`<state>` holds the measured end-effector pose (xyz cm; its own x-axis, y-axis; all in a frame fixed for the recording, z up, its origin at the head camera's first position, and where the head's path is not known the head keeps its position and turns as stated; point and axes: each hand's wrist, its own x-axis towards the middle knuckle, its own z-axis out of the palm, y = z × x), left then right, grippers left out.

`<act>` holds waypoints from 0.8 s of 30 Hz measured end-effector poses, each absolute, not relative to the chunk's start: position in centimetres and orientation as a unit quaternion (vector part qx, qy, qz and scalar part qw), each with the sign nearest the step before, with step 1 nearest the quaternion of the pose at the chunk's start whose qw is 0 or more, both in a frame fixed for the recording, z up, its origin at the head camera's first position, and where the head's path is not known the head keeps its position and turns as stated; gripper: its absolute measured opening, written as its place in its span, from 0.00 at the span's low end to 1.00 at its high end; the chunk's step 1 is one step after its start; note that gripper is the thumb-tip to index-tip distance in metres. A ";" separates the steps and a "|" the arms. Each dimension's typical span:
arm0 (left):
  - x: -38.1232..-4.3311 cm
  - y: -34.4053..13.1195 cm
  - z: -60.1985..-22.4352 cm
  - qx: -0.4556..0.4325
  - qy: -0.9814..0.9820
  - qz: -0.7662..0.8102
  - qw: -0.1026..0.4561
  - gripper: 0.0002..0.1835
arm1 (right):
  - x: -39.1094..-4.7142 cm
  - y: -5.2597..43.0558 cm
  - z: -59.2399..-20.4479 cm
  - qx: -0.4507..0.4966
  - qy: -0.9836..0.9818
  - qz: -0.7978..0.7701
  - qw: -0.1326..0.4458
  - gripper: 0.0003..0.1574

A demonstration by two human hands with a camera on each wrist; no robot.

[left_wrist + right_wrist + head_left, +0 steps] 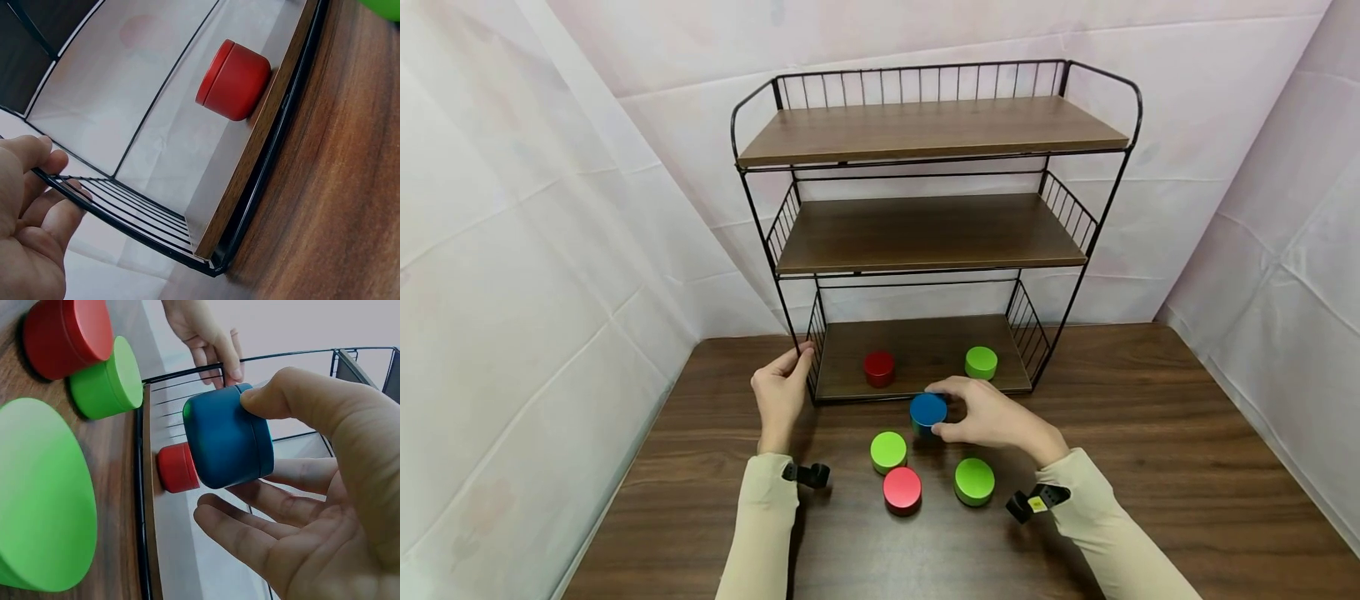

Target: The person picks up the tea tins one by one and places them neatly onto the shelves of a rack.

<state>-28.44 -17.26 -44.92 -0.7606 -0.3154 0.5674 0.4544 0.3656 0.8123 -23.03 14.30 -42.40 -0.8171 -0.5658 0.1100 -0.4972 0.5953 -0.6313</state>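
My right hand [992, 415] pinches a blue round tin [928, 410] between thumb and fingers, just in front of the bottom shelf. In the right wrist view the blue tin [228, 436] is raised off the table. At the rack's left front post, my left hand [781, 392] grips the black wire frame; its fingers [59, 219] curl round the side rail in the left wrist view. On the bottom shelf [925, 337] stand a red tin [878, 369] at left and a green tin [981, 363] at right.
Nearer on the wooden table [700, 517] stand a green tin [888, 452], a red tin [902, 491] touching or close to it, and another green tin [974, 482] to the right. The rack's middle shelf [925, 233] and top shelf [925, 129] overhang the bottom one.
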 end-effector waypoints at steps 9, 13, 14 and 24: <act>-30.1 -18.1 -47.1 -0.042 -0.748 -0.567 0.343 0.07 | -22.7 14.4 -41.2 -0.302 0.895 -0.329 0.020 0.33; -30.1 -18.2 -47.2 -0.039 -0.745 -0.571 0.341 0.07 | -22.7 14.4 -40.7 -0.309 0.891 -0.333 0.006 0.32; -30.1 -18.2 -47.2 -0.038 -0.745 -0.572 0.341 0.07 | -22.7 14.5 -40.5 -0.309 0.890 -0.335 0.003 0.32; -30.1 -18.3 -47.2 -0.043 -0.748 -0.574 0.331 0.08 | -22.8 14.8 -38.7 -0.284 0.876 -0.390 0.018 0.35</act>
